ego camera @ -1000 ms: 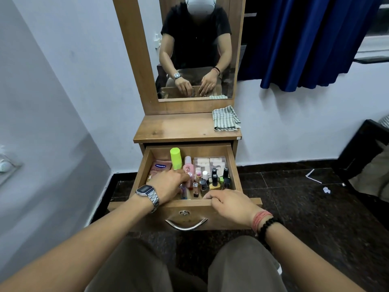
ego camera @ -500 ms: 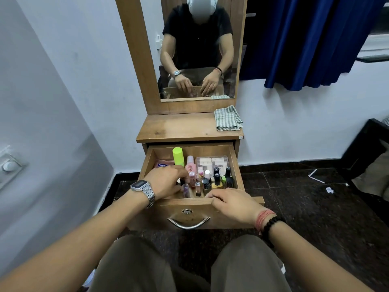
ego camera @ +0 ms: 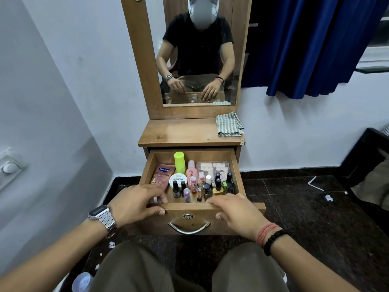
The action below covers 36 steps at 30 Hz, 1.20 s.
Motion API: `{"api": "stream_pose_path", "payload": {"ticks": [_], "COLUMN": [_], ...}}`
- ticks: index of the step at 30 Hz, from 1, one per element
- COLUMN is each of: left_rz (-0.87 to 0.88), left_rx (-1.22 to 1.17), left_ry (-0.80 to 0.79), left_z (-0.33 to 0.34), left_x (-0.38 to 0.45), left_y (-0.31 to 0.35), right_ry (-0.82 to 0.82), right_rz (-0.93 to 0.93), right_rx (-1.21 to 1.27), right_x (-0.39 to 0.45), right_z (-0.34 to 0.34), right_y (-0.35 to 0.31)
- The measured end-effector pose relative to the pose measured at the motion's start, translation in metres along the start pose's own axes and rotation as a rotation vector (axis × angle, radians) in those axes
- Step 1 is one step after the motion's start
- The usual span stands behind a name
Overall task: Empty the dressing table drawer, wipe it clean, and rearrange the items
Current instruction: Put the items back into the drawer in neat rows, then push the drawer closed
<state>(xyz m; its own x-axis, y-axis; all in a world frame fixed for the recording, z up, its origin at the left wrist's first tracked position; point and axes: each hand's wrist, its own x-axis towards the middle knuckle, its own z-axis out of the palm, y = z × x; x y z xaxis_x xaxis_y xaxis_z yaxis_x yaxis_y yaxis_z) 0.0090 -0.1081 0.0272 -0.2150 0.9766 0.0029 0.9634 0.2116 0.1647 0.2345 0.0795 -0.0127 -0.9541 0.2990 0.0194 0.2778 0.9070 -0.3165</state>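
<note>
The emptying step has barely begun: the drawer (ego camera: 190, 207) stands pulled out below the table (ego camera: 181, 132), still full. Both hands grip its near front edge, the left hand (ego camera: 134, 204) at the left corner, the right hand (ego camera: 233, 209) right of centre, fingers curled over the rim. Next, a hand must let go and lift items out. Inside: one green-capped bottle (ego camera: 179, 159), one pink tube (ego camera: 163, 175), one white jar (ego camera: 177, 179), roughly a dozen small bottles. One striped cloth (ego camera: 229, 124) waits on the table's far right.

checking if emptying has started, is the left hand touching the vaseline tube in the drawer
Apart. The head view shows the left hand gripping the drawer's front edge, with bare drawer floor showing between its fingers and the Vaseline tube.
</note>
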Motion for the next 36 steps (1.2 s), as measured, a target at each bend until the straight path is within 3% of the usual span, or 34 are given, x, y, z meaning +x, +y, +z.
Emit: {"api": "stream_pose_path", "payload": {"ticks": [11,18,25,36], "left_rz": [-0.061,-0.035,-0.147,-0.265], "left_rx": [0.094,0.218,0.251,0.118], "left_ry": [0.146,0.368,0.338,0.261], "left_z": [0.007,0.012,0.010,0.006], "left_x": [0.007,0.024,0.047,0.102], "left_y": [-0.001,-0.009,-0.016,-0.043], "right_ry": [0.107,0.198,0.269,0.190], "right_rz": [0.023,0.095,0.223,0.306], "right_rx": [-0.098,-0.219,-0.249,-0.345], "right_x": [0.011,0.031,0.054,0.100], "right_z": [0.007,0.005,-0.011,-0.037], "right_y": [0.004,0.010,0.023,0.061]}}
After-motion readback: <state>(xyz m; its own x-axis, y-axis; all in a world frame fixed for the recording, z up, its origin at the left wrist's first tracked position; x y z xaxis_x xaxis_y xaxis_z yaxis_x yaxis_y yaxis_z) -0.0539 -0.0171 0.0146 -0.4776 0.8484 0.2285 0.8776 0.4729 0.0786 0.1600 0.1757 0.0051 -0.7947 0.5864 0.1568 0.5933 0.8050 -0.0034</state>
